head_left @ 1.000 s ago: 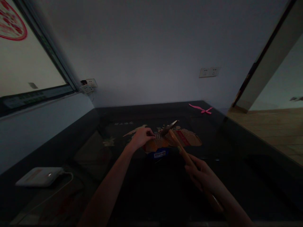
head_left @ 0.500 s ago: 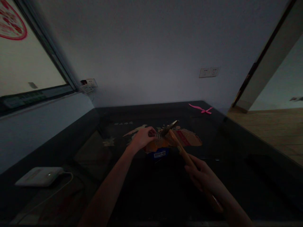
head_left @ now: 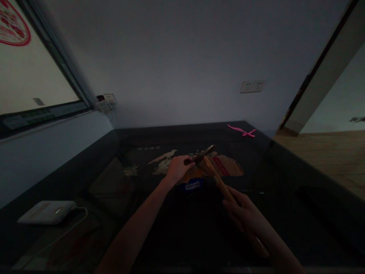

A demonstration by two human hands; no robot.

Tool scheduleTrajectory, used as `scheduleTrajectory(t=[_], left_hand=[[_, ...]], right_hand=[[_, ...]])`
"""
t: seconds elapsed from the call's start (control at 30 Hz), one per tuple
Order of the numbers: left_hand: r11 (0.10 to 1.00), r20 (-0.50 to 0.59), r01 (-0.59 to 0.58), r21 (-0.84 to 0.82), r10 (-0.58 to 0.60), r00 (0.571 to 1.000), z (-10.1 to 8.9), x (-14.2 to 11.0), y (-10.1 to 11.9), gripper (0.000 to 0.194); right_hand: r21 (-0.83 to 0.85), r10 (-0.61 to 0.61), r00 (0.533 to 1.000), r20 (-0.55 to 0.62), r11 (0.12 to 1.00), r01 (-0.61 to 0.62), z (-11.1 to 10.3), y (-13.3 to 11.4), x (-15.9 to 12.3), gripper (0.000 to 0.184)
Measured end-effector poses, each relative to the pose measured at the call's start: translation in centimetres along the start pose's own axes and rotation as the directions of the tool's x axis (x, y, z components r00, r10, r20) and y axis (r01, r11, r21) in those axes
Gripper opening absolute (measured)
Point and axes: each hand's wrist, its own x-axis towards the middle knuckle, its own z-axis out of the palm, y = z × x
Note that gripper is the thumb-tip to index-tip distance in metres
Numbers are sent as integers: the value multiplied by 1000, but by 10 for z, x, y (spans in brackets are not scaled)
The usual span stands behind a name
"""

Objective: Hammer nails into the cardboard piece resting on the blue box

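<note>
My right hand (head_left: pixel 242 207) grips the long wooden handle of a hammer (head_left: pixel 218 180), whose dark metal head rests low over the middle of the table (head_left: pixel 182 236). Close to the left end of that head is my left hand (head_left: pixel 179 166), thumb and fingers pinched together; what they hold, if anything, is hidden. Under the hammer head and fingers lies a brown-orange, cardboard-like piece (head_left: pixel 191 175), largely covered. A blue item with a white label (head_left: pixel 192 186) shows just in front of it.
A white box-shaped device with a cable (head_left: pixel 48 212) lies at the left. A pink ribbon (head_left: pixel 242 131) is near the far right corner. Wall sockets (head_left: pixel 252 86) are above the table's back edge, and a dark flat object (head_left: pixel 322 213) is at the right.
My left hand has moved right, toward the hammer head, covering small light lines that showed beside its fingers before. My right hand and the hammer stay in place.
</note>
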Motion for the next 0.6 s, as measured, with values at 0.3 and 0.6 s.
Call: scheduleTrajectory(t=[0.3,0.6], left_hand=[[1000,10,3,27,-4,1000,0,0,1,14],[1000,8,-15,28,15,1000,1,-1,-3,13]], right_hand=[[30,-29,1000,8,999,29,1,1,0,63],[13,-21,1000,7,1000,21,2,0,0,64]])
